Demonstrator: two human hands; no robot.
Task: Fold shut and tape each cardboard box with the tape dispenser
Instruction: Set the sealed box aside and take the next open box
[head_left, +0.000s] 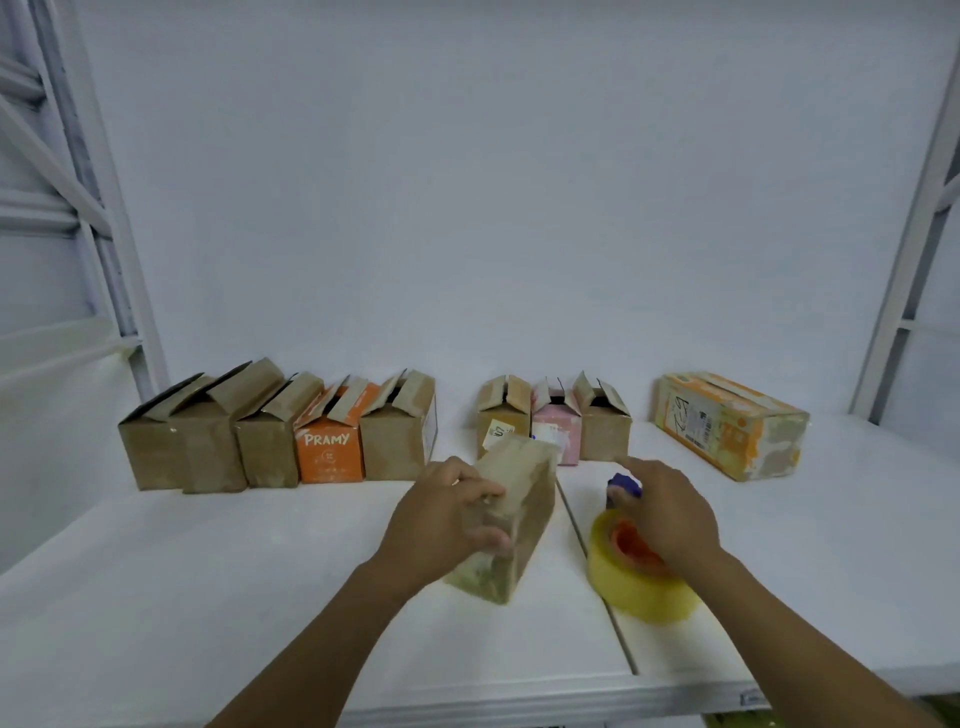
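1. White table (208, 571) w/ a seam running near-to-far; plain white wall behind.
2. Centre, just left of the seam: cardboard box (524, 499), flaps shut, glossy w/ tape. Long axis runs near-to-far, far end angled slightly right toward the back row.
3. left hand (447, 519) grips its top, fingers curled over it.
4. right hand (670, 514) curls over the tape dispenser (631, 556), just right of the box.
5. Back row: open-flapped boxes incl. orange PRAMY box (328, 452) & pink box (557, 434); bigger orange carton (727, 423) far right.
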